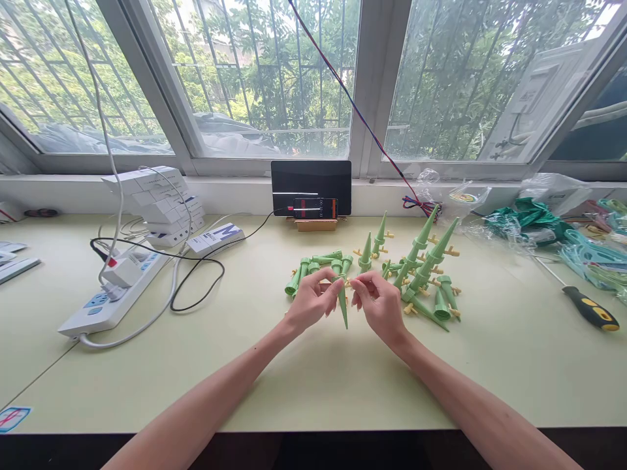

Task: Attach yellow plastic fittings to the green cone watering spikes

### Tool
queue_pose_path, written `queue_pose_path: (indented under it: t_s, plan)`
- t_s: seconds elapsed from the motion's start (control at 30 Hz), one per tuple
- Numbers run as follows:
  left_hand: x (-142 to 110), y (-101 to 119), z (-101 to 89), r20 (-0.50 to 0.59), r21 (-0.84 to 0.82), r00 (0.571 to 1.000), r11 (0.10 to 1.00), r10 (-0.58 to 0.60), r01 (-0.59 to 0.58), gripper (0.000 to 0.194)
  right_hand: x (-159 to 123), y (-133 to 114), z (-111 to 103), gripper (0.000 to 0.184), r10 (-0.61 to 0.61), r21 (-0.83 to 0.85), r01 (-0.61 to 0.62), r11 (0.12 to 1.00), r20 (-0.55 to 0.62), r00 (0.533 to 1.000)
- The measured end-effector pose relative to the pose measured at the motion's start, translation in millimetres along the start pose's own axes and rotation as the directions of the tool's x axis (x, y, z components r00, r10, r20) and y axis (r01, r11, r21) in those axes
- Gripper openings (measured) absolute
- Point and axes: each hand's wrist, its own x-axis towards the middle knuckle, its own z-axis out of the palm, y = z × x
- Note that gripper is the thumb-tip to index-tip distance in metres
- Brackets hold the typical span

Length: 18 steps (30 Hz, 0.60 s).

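A green plant watering spike (343,308) points tip-down between my hands, above the table. My left hand (316,295) is closed, pinching its upper part between thumb and fingers. Close on its right, my right hand (382,301) is closed too, its fingertips pinched at the small yellow valve (349,283) on the spike's side. Fingers partly hide that valve. Behind my left hand lies a group of green spike caps (304,267). Several spikes with yellow valves, such as one upright spike (379,236) and a stacked taller one (434,258), stand or lie beyond my right hand.
A tablet (311,179) with a phone (316,208) before it leans by the window. At left are a power strip (112,297), a black cable (221,277) and stacked white boxes (164,199). A screwdriver (590,307) and plastic bags (531,219) lie at right.
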Motion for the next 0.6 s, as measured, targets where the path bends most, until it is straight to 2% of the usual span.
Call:
queue_pose_path:
  t_s: [0.6]
  plan:
    - [0.4,-4.5,-1.1,-0.039,0.017,0.998,0.998,0.058,-0.057,0.028,-1.3,-2.5,-0.9,0.033,0.089,0.0,-0.089,0.996,0.066,0.994]
